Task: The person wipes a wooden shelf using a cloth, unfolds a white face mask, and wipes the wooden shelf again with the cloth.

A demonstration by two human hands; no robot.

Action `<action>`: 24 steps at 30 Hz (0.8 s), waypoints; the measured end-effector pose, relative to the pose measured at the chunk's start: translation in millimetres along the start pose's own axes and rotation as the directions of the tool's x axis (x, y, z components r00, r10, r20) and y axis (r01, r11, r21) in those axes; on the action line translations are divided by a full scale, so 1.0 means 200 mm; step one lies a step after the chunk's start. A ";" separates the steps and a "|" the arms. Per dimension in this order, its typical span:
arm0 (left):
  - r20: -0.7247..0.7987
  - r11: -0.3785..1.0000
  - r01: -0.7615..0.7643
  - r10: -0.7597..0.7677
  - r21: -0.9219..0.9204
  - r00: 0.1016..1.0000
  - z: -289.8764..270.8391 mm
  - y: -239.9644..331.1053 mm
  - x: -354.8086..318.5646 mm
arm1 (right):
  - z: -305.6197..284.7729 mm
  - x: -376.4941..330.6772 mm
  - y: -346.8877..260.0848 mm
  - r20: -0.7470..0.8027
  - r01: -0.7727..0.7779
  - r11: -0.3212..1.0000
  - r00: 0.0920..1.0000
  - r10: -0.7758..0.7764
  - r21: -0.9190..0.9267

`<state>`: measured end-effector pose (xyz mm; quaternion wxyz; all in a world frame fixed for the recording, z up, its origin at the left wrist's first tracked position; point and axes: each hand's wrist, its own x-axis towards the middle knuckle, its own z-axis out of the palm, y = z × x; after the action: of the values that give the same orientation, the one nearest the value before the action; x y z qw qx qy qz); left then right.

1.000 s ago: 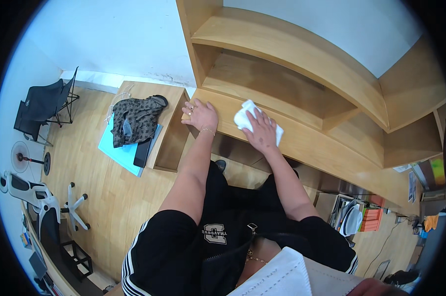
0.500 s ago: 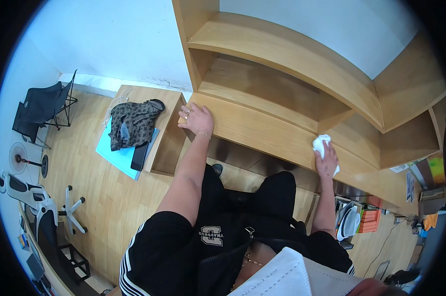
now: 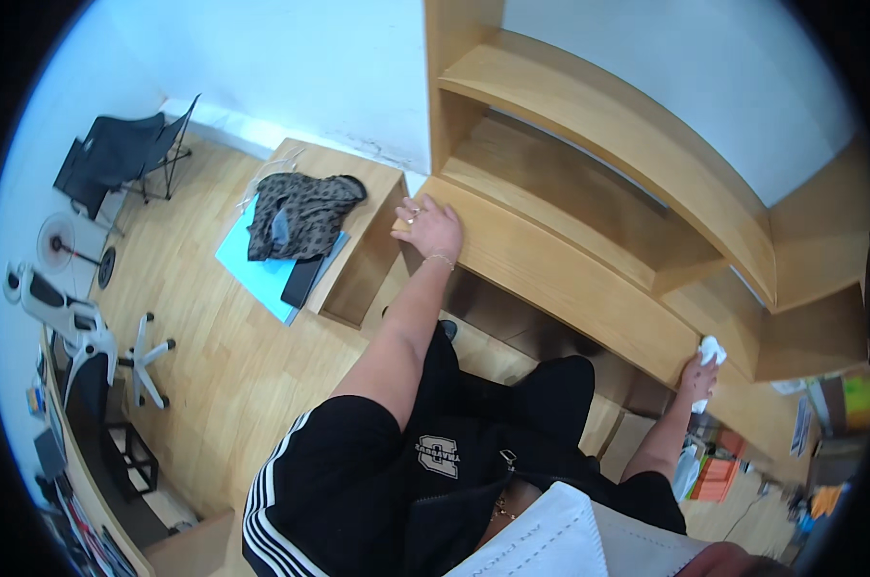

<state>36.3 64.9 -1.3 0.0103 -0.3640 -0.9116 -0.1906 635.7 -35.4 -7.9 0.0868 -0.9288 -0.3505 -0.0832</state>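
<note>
**shelfwatcher:** So what's each hand up to? I only see a lot of wood.

**deskdweller:** Left hand (image 3: 428, 228) is laid flat, fingers spread, palm down on the left end of the wooden desk top (image 3: 550, 279), right by the corner where the upright shelf panel (image 3: 452, 77) comes down. It's got nothing in it, just pressing on the board. There's a thin bracelet on that wrist.

**shelfwatcher:** And the other one?

**deskdweller:** Right hand (image 3: 696, 373) is way over at the far right end of the same desk top, closed around a crumpled white cloth (image 3: 711, 351). The cloth sticks up out of the fist and sits against the front edge of the wood. Could be a tissue, honestly, it's too small to tell.

**shelfwatcher:** Anything else about?

**deskdweller:** Low side table (image 3: 353, 231) just left of the desk, with a patterned dark garment (image 3: 296, 213) heaped on it, over a light blue sheet (image 3: 252, 274). Folding black chair (image 3: 118, 154) back by the white wall, well apart from the hands.
</note>
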 end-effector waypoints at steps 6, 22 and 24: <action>0.078 0.999 -0.004 0.007 -0.033 0.997 -0.03 0.01 -0.01 | 0.04 -0.15 -0.12 -0.034 -0.001 0.998 0.999 -0.001 -0.066; 0.078 0.998 0.001 0.004 -0.070 0.997 -0.04 0.02 -0.02 | -0.05 -0.97 -1.07 -0.034 0.640 0.760 0.767 -0.641 0.112; 0.072 0.997 0.006 0.000 -0.075 0.997 -0.03 0.01 -0.02 | -0.07 -1.05 -1.18 -0.044 0.687 0.715 0.724 -0.688 0.130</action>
<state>39.3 62.0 4.9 -0.0365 -0.3694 -0.9042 -0.2113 321.7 2.9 -15.8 0.1116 -0.7243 -0.6755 -0.0817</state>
